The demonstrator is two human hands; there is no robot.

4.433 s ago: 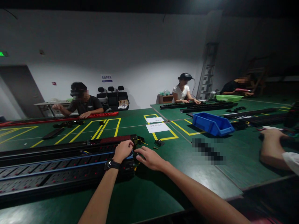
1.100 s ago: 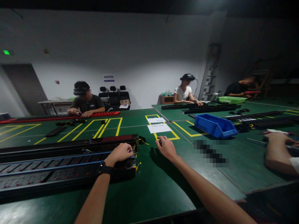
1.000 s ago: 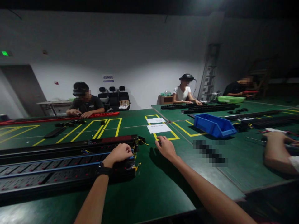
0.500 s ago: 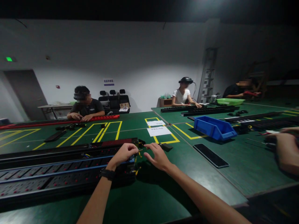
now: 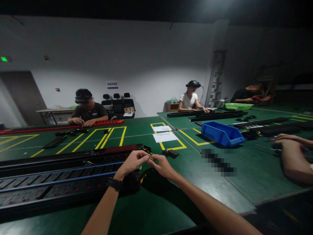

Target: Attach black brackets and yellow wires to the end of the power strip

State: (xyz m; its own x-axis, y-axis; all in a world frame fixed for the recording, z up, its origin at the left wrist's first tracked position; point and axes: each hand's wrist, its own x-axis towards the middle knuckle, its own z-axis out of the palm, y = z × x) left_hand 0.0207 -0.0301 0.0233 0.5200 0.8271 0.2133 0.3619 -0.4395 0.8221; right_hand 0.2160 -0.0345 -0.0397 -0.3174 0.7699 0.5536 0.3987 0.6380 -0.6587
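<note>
A long black power strip assembly with blue wires and red dots lies across the green table on the left. My left hand, with a black watch on its wrist, hovers at the strip's right end, fingers pinched. My right hand meets it fingertip to fingertip, also pinched. Between them is a small thin piece with yellow wire, too small to name. A small black part lies on the table just beyond my right hand.
A blue bin and white papers inside yellow floor-tape boxes sit further back. A neighbour's forearms rest at the right. Three other people work at far tables; a green tray stands at the back right.
My right hand came back from the small black part on the table to the strip's end and now pinches against my left hand's fingertips. My left hand lifted slightly off the strip.
</note>
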